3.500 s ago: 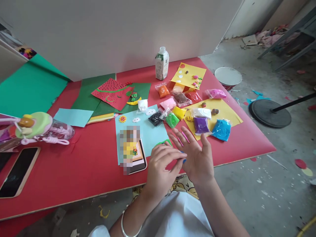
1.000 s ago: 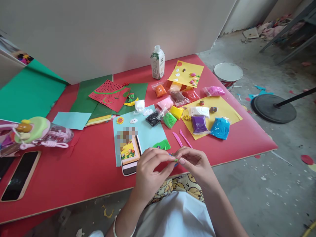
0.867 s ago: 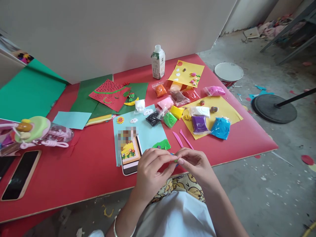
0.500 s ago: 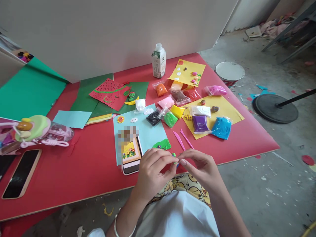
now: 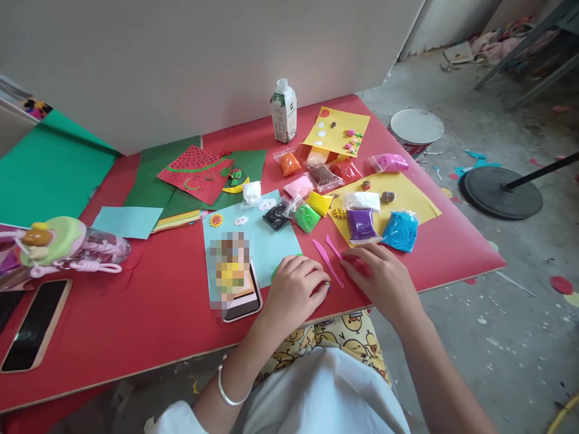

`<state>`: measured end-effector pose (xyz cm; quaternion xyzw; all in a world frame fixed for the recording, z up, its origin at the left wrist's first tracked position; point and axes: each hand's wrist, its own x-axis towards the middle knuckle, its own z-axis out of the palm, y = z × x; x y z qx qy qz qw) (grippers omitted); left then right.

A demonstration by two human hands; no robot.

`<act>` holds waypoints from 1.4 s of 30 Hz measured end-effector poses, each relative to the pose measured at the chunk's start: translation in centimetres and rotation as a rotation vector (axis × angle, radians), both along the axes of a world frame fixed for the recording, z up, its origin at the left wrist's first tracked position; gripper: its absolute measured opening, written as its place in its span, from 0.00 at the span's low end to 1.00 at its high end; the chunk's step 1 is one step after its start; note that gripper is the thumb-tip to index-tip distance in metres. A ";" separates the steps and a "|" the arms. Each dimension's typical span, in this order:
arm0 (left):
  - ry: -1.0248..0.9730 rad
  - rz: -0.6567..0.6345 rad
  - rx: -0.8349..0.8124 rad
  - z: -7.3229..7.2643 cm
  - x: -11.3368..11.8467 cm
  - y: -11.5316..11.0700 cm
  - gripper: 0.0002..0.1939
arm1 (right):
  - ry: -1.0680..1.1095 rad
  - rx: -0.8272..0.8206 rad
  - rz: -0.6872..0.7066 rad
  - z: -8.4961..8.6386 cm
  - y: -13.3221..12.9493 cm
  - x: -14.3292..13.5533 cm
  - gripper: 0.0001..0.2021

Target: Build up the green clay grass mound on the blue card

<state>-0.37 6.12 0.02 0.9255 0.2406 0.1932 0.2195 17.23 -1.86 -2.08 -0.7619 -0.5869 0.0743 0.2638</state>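
Observation:
My left hand (image 5: 296, 289) is closed at the table's near edge, beside the blue paper (image 5: 278, 235). Tiny bits of green and blue clay (image 5: 328, 286) peek out at its fingertips; most of the piece is hidden. Thumb and forefinger of my right hand (image 5: 384, 274) close on the near end of a pink clay tool (image 5: 333, 246), which lies on the table. Just left of it rests a pink plastic knife (image 5: 326, 260). A phone (image 5: 244, 299) showing a picture of flowers lies on the blue paper, left of my left hand.
Several bags of clay, among them purple (image 5: 362, 225), blue (image 5: 400, 231) and green (image 5: 307, 217), lie beyond my hands. A carton (image 5: 284, 111) stands at the back. At left are a bottle (image 5: 106, 246) and a second phone (image 5: 37, 325) on the red table (image 5: 149, 301).
My hands have parted. The left keeps the small clay piece and has lowered toward the table; the right has moved forward and right to the pink tool. The view has shifted slightly.

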 end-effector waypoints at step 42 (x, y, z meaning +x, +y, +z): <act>-0.095 0.351 0.248 -2.7 -0.8 -4.3 0.11 | -0.407 -0.508 0.251 3.8 4.7 -1.9 0.12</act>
